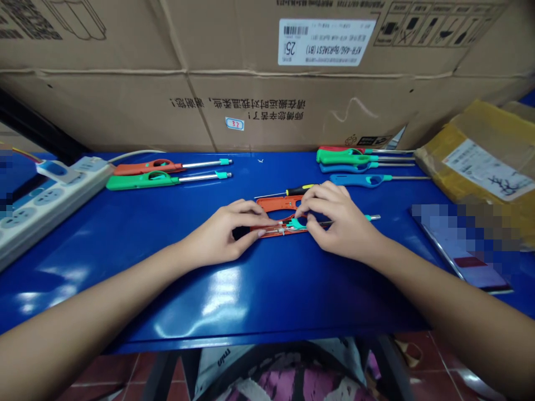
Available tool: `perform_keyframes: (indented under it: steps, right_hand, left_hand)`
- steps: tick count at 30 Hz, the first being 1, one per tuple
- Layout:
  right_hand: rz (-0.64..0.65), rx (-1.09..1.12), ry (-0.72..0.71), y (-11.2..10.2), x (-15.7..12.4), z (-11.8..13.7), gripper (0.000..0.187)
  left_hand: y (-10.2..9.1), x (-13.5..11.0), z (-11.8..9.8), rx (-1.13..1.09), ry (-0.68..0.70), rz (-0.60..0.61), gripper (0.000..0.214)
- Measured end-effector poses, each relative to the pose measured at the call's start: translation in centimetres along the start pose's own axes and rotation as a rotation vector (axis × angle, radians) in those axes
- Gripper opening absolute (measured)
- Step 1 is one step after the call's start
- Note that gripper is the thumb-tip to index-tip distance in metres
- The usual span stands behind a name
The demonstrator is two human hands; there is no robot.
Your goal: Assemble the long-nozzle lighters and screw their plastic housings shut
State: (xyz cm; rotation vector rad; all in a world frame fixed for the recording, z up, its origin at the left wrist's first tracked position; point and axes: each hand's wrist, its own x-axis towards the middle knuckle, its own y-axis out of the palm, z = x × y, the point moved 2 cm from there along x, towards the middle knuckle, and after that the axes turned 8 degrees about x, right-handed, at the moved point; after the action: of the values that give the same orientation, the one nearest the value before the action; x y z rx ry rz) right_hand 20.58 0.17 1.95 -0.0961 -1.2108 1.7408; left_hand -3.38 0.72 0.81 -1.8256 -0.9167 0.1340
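An orange long-nosed lighter lies opened up in the middle of the blue table (259, 289). One orange shell half (279, 203) rests just behind my hands. The other half (278, 229), with its teal trigger (296, 224) and metal tube, sits between my hands. My left hand (225, 234) pinches the left end of this open lighter body. My right hand (336, 220) holds its right part, fingers curled over the trigger and tube. A black and yellow screwdriver (298, 190) lies right behind the shell.
An orange lighter (150, 166) and a green lighter (146, 180) lie at the back left. Several lighters (355, 161) are stacked at the back right. A white power strip (45, 195) is on the left. Cardboard boxes (251, 72) wall the back, and a yellow parcel (480, 161) sits on the right.
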Motion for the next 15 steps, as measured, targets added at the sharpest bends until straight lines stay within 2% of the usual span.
perform_keyframes:
  steps: [5, 15]
  right_hand:
    - [0.033, -0.044, -0.022, -0.14, -0.06, 0.03, 0.010]
    - [0.127, -0.034, -0.057, 0.62, -0.31, 0.18, 0.010]
  left_hand:
    - [-0.46, -0.12, -0.12, 0.169, 0.145, 0.036, 0.036]
    - [-0.07, -0.04, -0.57, 0.098, 0.073, -0.051, 0.018]
